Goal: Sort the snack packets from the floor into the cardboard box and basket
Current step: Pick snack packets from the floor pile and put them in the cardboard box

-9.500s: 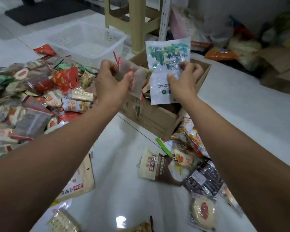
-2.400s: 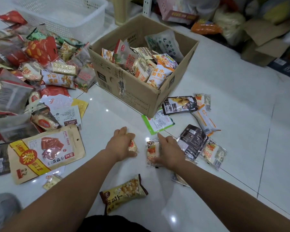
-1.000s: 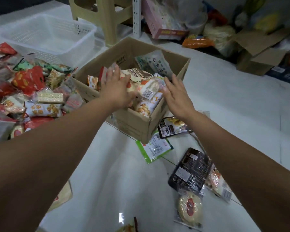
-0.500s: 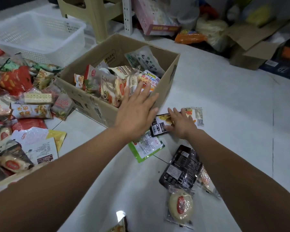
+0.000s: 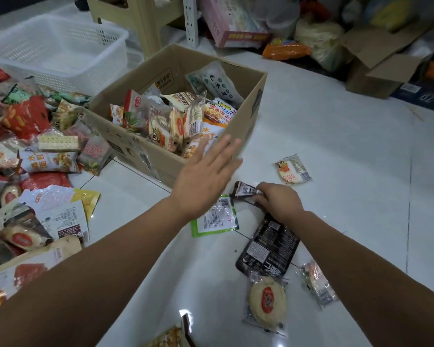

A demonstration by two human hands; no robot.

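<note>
We see the left hand (image 5: 206, 176) held flat by the near corner of the cardboard box (image 5: 145, 159), its fingers (image 5: 226, 149) straight, slightly spread and holding nothing; we cannot tell whether they touch the cardboard. The right hand (image 5: 278, 201) is low over the floor (image 5: 348, 146), its fingers (image 5: 261, 194) curled and pinching a small dark packet (image 5: 244, 191) with white print too fine for us to read.

The box stands on the floor, packed with snack packets on edge. A pale one (image 5: 216, 83) leaning on the far wall reads "毛木耳". The white basket (image 5: 110, 38) sits behind the box to the left.

A heap of packets (image 5: 35, 136) lies left of the box. Near the right hand lie a green-edged packet (image 5: 213, 217) with a barcode, a long black packet (image 5: 268, 246) with a white label, a round cake (image 5: 267, 300) in clear wrap with a red oval label, and a small clear packet (image 5: 316, 284). Another small packet (image 5: 292, 169) with a barcode lies apart, to the right of the box.
</note>
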